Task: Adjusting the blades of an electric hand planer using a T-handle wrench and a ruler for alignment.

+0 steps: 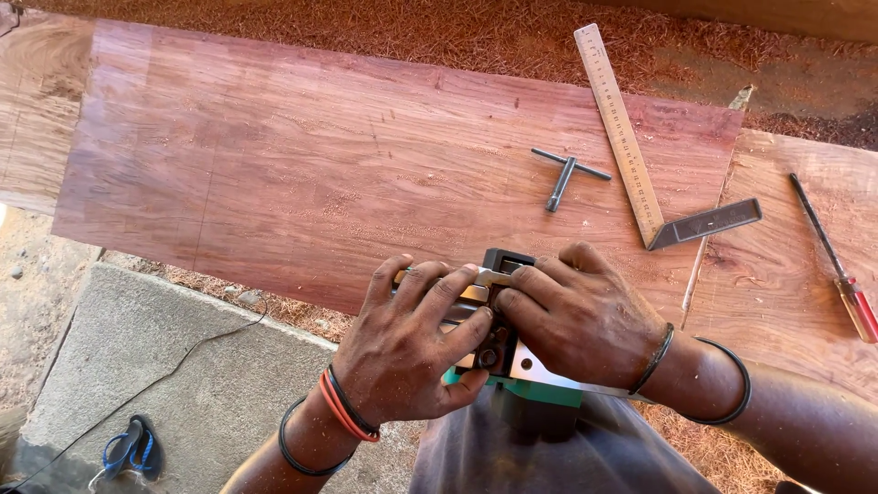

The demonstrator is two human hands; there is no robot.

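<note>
Both hands on a planer, upturned at the near edge of the board. Left hand curled over its left side, fingers bent and closed on the body. Right hand clasping the right side, fingertips pressed at the metal block. Beyond the planer on the board: T-wrench, square. Right of it, off the board: screwdriver. No containers in view.

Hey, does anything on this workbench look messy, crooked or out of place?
Mostly sawdust: reddish shavings are heaped behind the reddish plank and dusted over it. The try square lies at a slant. Both hands, left and right, rest on a planer turned base-up.
</note>
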